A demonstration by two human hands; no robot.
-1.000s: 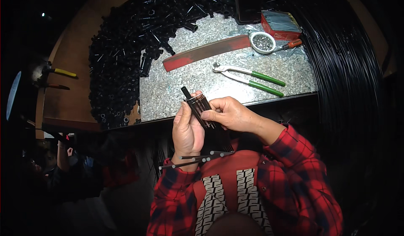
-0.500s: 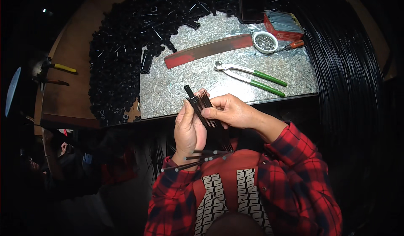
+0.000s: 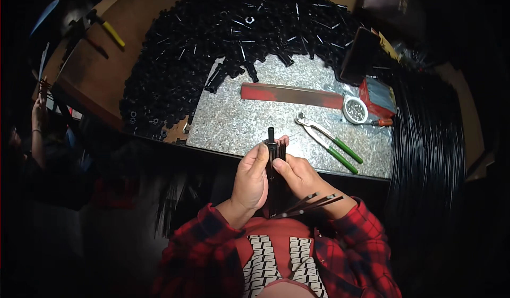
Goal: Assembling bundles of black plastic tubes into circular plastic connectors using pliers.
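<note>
My left hand [image 3: 251, 178] and my right hand [image 3: 303, 177] are together just in front of my chest, both closed on a black tube assembly [image 3: 273, 149] that stands nearly upright between them. Its narrow tip pokes up above my fingers. A few thin black rods [image 3: 311, 202] fan out to the right below my right hand. Whether they join the tube is hidden by my fingers.
A speckled metal plate [image 3: 239, 122] covers the bench ahead. On it lie green-handled pliers [image 3: 332, 141], a long red bar [image 3: 289, 94] and a small round tin [image 3: 355, 109] of small parts. A heap of black tubes [image 3: 212, 43] rings the plate. Black cable coils [image 3: 430, 154] fill the right side.
The tube has swung from tilted to nearly upright, and both hands have closed in around it. The camera view has shifted, so the bench sits differently in the picture.
</note>
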